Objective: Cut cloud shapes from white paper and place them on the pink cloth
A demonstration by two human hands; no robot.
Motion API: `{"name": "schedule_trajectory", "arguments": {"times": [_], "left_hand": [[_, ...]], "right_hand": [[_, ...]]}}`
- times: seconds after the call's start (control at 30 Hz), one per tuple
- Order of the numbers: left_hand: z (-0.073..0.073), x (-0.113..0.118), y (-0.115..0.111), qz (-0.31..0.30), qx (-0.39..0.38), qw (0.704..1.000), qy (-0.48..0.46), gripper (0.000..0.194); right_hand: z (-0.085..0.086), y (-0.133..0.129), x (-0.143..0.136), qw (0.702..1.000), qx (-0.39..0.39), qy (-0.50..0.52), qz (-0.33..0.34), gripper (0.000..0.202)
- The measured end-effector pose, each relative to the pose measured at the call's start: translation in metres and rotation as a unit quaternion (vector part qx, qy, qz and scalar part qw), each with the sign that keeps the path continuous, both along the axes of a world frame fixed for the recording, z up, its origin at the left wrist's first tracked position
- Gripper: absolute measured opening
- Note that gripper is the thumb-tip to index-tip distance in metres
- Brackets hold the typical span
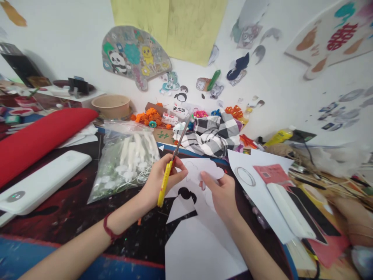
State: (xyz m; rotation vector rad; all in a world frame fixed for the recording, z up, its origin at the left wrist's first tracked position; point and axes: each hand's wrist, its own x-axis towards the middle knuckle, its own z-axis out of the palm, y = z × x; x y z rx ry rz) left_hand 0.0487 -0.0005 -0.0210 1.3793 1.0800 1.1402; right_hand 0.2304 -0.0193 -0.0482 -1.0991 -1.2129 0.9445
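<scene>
My left hand (167,177) is closed around the yellow handles of a pair of scissors (164,184), whose blades point up and away. With my right hand (220,190) I pinch a piece of white paper (211,167) that has a scalloped edge and faint drawn lines. Below the hands lies a cut white paper piece (181,208) beside a black round shape (185,193). A larger white sheet (201,249) is at the front edge, partly under my right forearm.
A clear bag of white and green items (128,159) and a white power bank (46,181) lie left. Checked cloth (212,134) and orange flowers (150,116) are behind. White sheets, a red packet (272,174) and a phone are right. Another person's arm (357,229) shows far right.
</scene>
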Motion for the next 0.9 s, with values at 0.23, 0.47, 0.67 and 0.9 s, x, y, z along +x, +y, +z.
{"name": "schedule_trajectory", "arguments": {"times": [0.23, 0.47, 0.67, 0.9], "left_hand": [[-0.0021, 0.0025, -0.0040, -0.059, 0.001, 0.998, 0.019, 0.028], [-0.0034, 0.0037, -0.0044, -0.052, -0.003, 0.999, 0.002, 0.024], [-0.0044, -0.0012, -0.0018, -0.054, 0.001, 0.998, -0.039, 0.022], [-0.0076, -0.0023, 0.0013, -0.036, 0.018, 0.998, -0.043, 0.022]], "right_hand": [[-0.0039, -0.0010, -0.0024, 0.999, -0.015, -0.048, -0.016, 0.035], [-0.0032, -0.0022, -0.0058, 0.999, -0.025, -0.012, 0.024, 0.023], [0.0001, -0.0043, -0.0049, 0.998, -0.030, -0.022, 0.052, 0.024], [-0.0007, -0.0016, -0.0034, 0.997, -0.026, -0.035, 0.063, 0.030]]}}
